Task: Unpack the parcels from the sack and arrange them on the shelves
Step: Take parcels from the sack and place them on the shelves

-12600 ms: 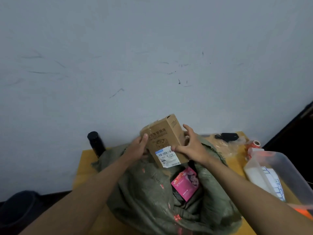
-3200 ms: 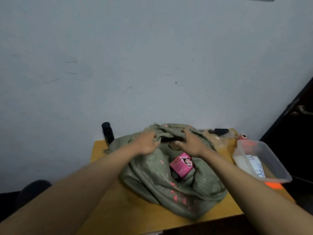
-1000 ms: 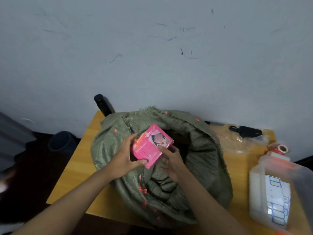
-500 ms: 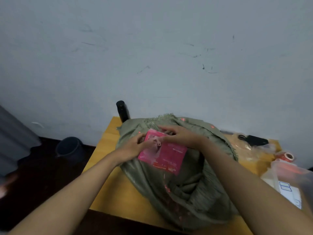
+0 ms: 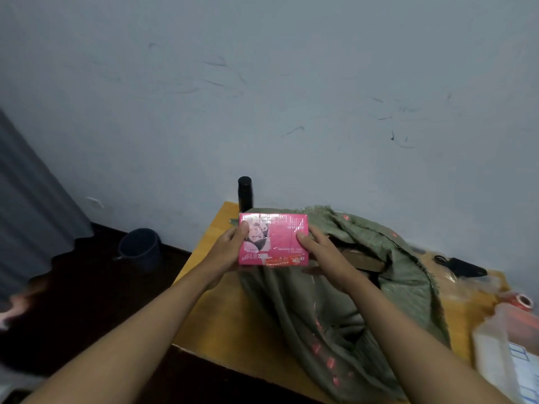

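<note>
A pink box (image 5: 277,239) with a printed picture is held up above the left end of the olive-green sack (image 5: 335,301). My left hand (image 5: 226,253) grips its left edge, thumb on the front face. My right hand (image 5: 316,249) grips its right edge, thumb on the front and fingers behind. The sack lies slumped on the yellow table (image 5: 233,330) with its mouth open. A brown cardboard parcel (image 5: 360,259) shows inside the mouth.
A black bottle (image 5: 245,193) stands at the table's back left corner by the wall. A black charger (image 5: 460,266), a red tape roll (image 5: 522,300) and a clear plastic tub (image 5: 504,357) sit at the right. A dark bucket (image 5: 140,249) stands on the floor left of the table.
The pink box has come out of the sack and risen, turned flat to face me, with a hand on each side. The view has swung left.
</note>
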